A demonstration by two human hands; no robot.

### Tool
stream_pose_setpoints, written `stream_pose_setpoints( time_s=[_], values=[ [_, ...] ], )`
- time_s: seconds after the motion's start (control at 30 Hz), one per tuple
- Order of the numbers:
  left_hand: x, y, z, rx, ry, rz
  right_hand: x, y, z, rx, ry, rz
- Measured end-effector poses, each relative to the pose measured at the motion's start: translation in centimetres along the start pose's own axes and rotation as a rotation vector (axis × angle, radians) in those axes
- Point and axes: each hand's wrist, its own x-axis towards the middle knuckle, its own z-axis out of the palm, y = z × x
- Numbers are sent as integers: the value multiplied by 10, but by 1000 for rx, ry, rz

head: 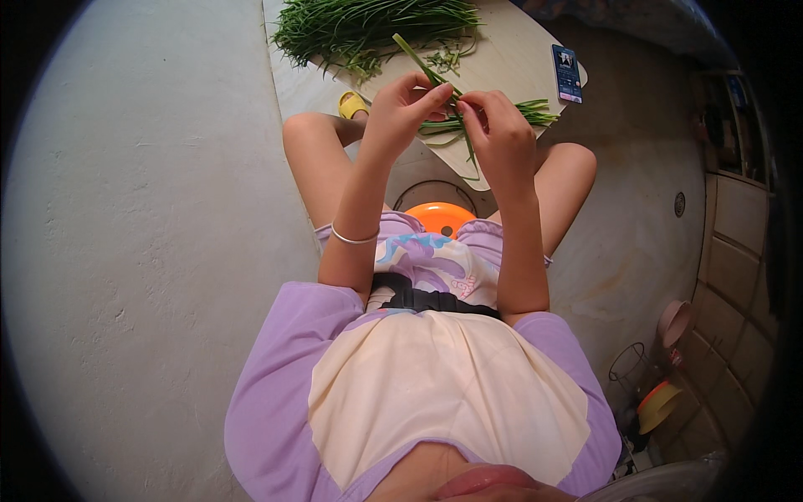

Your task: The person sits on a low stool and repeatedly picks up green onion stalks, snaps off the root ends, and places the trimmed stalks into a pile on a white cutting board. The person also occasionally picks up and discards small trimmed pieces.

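Between both hands, above a pale low tabletop (508, 37), a few garlic chive stalks (411, 53) run slantwise, their paler ends pointing up and left. My left hand (404, 110) pinches them near the middle with thumb and fingertips. Close against it, my right hand (502, 128) grips the same stalks with thumb and index finger. Leaf tips hang down past the right thumb. Behind the hands lies a small bunch of green chives (536, 113), partly covered by them. A large heap of chives (376, 28) spreads at the far side, with loose trimmings (445, 59) in front.
A lit phone (568, 74) rests at the table's right corner. Below the near corner are an orange plastic stool (439, 214) and a thin wire ring (433, 182). One yellow slipper (352, 103) shows at left. Basins (674, 323) stand by the tiled wall at right.
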Motion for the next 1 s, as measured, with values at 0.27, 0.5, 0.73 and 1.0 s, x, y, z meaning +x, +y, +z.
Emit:
stream_pose_setpoints(
  time_s=[0.27,0.5,0.73,1.0],
  values=[
    [2,-12,3,91,43,119,1,-2,-1,-116,-2,-70],
    [0,-8,5,227,14,99,-2,2,4,-25,-13,-15],
    [0,1,1,-47,58,101,-2,7,6,324,47,139],
    [-3,21,-24,-162,50,29,64,59,15,413,151,121]
  ],
)
